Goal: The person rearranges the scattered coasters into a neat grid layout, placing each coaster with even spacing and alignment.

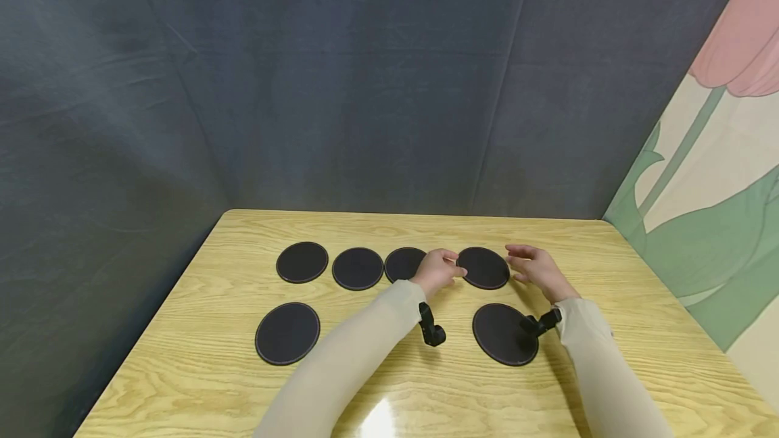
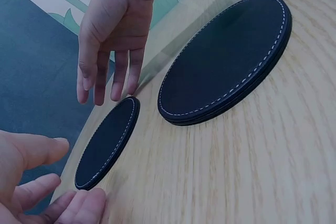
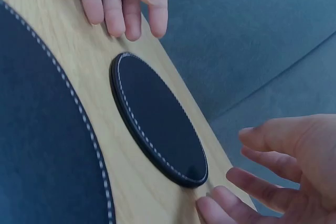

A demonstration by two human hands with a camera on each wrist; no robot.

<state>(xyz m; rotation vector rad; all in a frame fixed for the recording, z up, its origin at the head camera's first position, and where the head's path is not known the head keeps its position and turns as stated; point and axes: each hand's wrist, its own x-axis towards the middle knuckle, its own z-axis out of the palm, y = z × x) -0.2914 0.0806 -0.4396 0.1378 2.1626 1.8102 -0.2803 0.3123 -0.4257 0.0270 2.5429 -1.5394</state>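
My left hand and right hand stand on either side of a black round leather coaster with pale edge stitching, at the right end of the back row. Fingers of both hands are relaxed and hold nothing. In the left wrist view, the left fingertips reach the edge of that coaster; whether they touch it, I cannot tell. From the right wrist, the right fingertips appear close beside its other end. Below the right wrist lies another black coaster, looking like stacked layers in the left wrist view.
Further left in the back row lie black coasters: one partly behind my left hand, one beside it and one farthest left. Another lies front left on the wooden table. A dark curtain hangs behind.
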